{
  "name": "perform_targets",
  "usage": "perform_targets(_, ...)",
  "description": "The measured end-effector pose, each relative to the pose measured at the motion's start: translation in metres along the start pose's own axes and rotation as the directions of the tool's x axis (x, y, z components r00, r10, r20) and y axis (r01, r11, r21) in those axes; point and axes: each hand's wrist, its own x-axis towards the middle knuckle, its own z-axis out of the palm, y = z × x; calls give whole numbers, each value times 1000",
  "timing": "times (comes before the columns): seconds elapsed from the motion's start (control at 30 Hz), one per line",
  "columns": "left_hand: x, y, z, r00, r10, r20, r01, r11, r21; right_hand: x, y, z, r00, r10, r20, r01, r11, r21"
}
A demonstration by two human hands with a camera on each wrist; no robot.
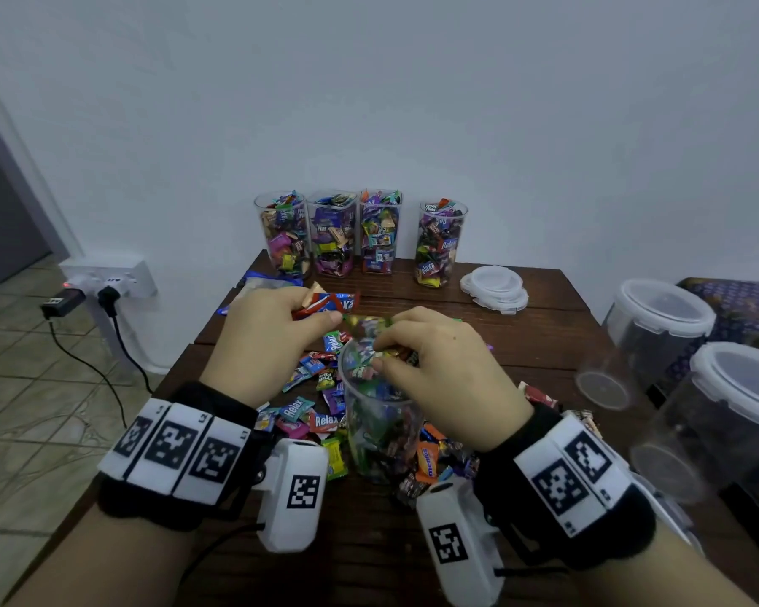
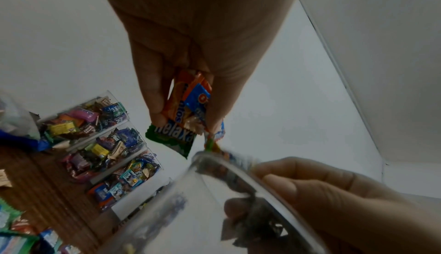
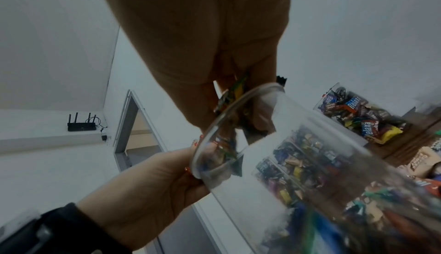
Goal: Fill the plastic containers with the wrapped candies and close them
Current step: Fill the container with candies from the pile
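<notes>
A clear plastic container (image 1: 382, 431), open and partly filled with wrapped candies, stands at the table's centre. My left hand (image 1: 316, 308) hovers just left of its mouth and grips a bunch of wrapped candies (image 2: 188, 107), with orange, blue and green wrappers. My right hand (image 1: 380, 353) is over the rim (image 3: 214, 126) and pinches a few small candies (image 3: 235, 92) above the opening. Loose candies (image 1: 307, 414) lie spread on the wooden table (image 1: 544, 335) around the container. A stack of white lids (image 1: 494, 286) sits at the back right.
Several open containers (image 1: 331, 232) full of candies line the table's far edge by the wall. Two lidded clear containers (image 1: 662, 326) stand off the table's right side. A wall socket with plugs (image 1: 106, 278) and cables is at the left, above the tiled floor.
</notes>
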Motion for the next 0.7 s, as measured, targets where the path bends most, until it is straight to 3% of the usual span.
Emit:
perform_targets(0.17,0,0,-1,1000,1,6,-1,1000,-27,-1,1,0,1000,-2,-1,2,1000,26)
perform_targets(0.27,-1,3,-2,1000,1,-5,-1,999,-38,-5,4,3,992,17,-123,0,991,136)
perform_targets(0.37,-2,6,-4,1000,-5,-12,4,997,-72,-17,10,9,953,128,-275,-23,935,355)
perform_targets(0.43,-4,10,-5,1000,5,-7,-6,995,-100,-29,17,16,944,244,-220,-112,868,483)
perform_targets(0.5,-5,15,-4,1000,16,2,-16,988,-152,-38,23,27,946,320,-48,-225,756,614)
perform_targets(0.6,-9,22,2,997,31,70,-16,977,-214,-42,28,43,957,273,99,-256,630,734)
perform_targets(0.7,-14,24,10,985,32,170,4,979,-206,-41,28,48,975,209,73,-191,631,751)
